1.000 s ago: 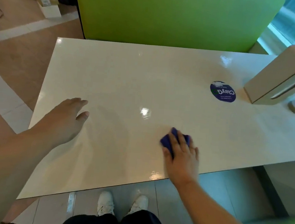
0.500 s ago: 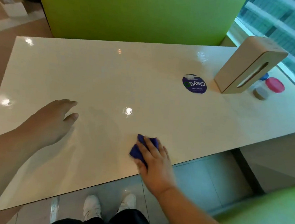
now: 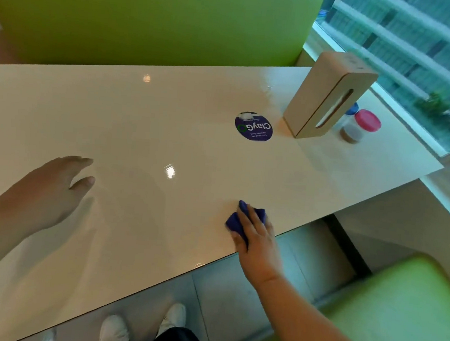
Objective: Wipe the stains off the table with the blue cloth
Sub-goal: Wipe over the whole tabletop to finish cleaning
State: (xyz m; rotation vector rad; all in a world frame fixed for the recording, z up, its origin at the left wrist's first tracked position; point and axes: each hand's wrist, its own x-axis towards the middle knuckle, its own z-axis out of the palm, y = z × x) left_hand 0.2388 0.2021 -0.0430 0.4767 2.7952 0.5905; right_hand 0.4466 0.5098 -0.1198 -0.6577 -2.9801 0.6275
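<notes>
Your right hand [image 3: 257,243] presses the bunched blue cloth [image 3: 234,222] under closed fingers [image 3: 244,217] at the bench [image 3: 168,128] near edge, unwiped surface stretching ahead, while your left hand [image 3: 47,191] rests flat, fingers apart and empty.

Over the last second my view has swung to the right, so the tissue box [image 3: 329,96] and the pink-lidded jar [image 3: 362,126] now sit fully in frame and the window side shows. My right hand [image 3: 257,240] has carried the blue cloth [image 3: 234,221] from nearer the table's [image 3: 141,126] middle out toward its right end, pressed close to the near edge.
</notes>
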